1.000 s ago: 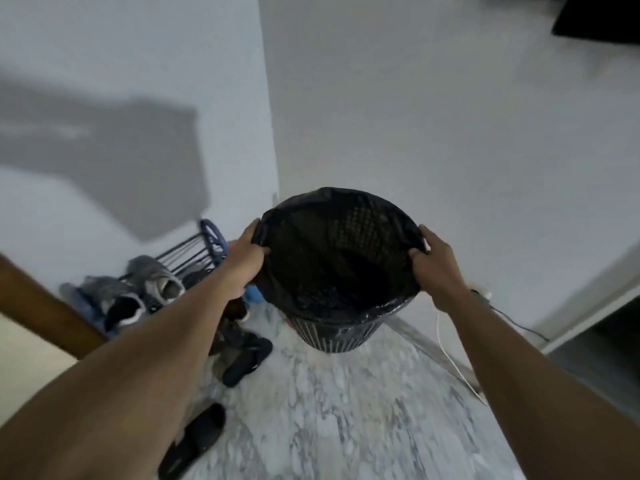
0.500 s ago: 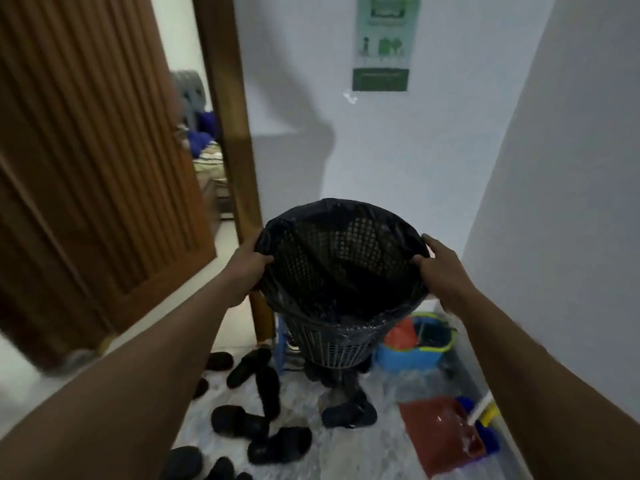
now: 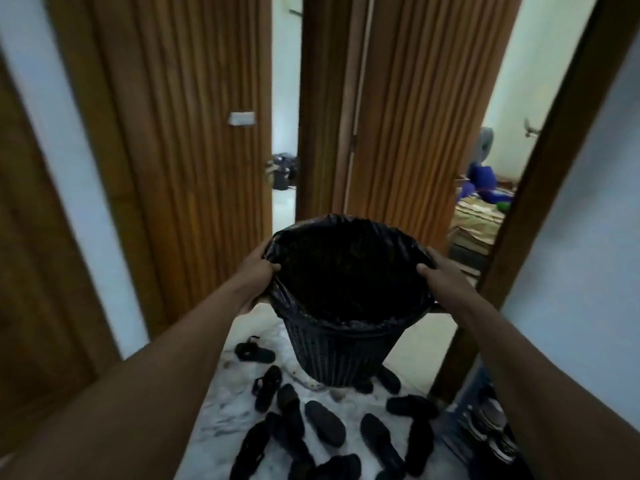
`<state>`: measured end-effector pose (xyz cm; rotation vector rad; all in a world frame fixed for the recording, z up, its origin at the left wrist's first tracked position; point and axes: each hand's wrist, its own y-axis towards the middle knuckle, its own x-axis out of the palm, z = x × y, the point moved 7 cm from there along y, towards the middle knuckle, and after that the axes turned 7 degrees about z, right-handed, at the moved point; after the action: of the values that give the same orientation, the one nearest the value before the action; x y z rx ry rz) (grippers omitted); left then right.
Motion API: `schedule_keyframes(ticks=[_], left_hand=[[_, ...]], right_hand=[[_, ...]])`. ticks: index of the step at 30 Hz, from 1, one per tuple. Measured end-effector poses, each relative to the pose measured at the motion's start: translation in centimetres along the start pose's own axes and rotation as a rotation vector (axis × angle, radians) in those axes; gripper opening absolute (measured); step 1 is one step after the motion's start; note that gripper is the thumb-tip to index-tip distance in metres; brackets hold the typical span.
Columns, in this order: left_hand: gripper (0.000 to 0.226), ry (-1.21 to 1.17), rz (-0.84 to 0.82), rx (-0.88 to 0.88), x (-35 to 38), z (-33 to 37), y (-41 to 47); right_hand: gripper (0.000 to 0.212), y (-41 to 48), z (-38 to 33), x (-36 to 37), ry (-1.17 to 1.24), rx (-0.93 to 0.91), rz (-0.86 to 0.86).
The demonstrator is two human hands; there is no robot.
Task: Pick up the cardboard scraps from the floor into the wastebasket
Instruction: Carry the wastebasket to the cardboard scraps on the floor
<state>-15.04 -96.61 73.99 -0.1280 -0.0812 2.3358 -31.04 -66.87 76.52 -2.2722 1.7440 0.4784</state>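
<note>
So, the biggest thing ahead of us is the pair of ribbed wooden doors (image 3: 194, 150), both ajar, with a lit room showing past the right one. Below them the marble floor (image 3: 235, 407) runs back toward our feet.

We've got the wastebasket (image 3: 332, 355) held up off that floor, out in front of us. Its mouth is tipped our way, so we look straight down into the black liner (image 3: 346, 233). It's too dark in there to tell if anything's inside.

Our left hand (image 3: 258, 273) grips the rim on one side and our right hand (image 3: 441, 277) grips the opposite side. Each thumb is hooked over the edge onto the plastic. We reckon that pins the bag so it can't slide down.

Black sandals (image 3: 323, 422) lie scattered under and around the bin, so footing needs care. There are no cardboard scraps anywhere in view. Our guess is we're carrying the bin to wherever they are.
</note>
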Motion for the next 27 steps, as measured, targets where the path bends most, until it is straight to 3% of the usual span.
schedule_keyframes(ticks=[4, 11, 16, 20, 27], left_hand=[[0.059, -0.057, 0.189, -0.029, -14.7, -1.5, -2.9], [0.032, -0.074, 0.573, -0.145, -40.6, -6.6, -13.3], [0.046, -0.025, 0.831, -0.097, -56.2, -8.5, -24.6], [0.064, -0.042, 1.034, -0.044, -65.5, -10.4, -34.5], [0.061, -0.157, 1.337, -0.090, -77.1, -14.5, -49.0]], right_hand=[[0.057, -2.8, -5.0, 13.7, 0.028, -0.036, -0.225], [0.038, -15.5, -14.6, 36.8, 0.106, -0.129, -0.592], [0.049, -27.9, -20.3, 50.9, 0.098, -0.214, -0.856], [0.044, -38.7, -24.3, 60.6, 0.080, -0.336, -1.023], [0.043, -56.9, -28.3, 75.3, 0.022, -0.487, -1.358]])
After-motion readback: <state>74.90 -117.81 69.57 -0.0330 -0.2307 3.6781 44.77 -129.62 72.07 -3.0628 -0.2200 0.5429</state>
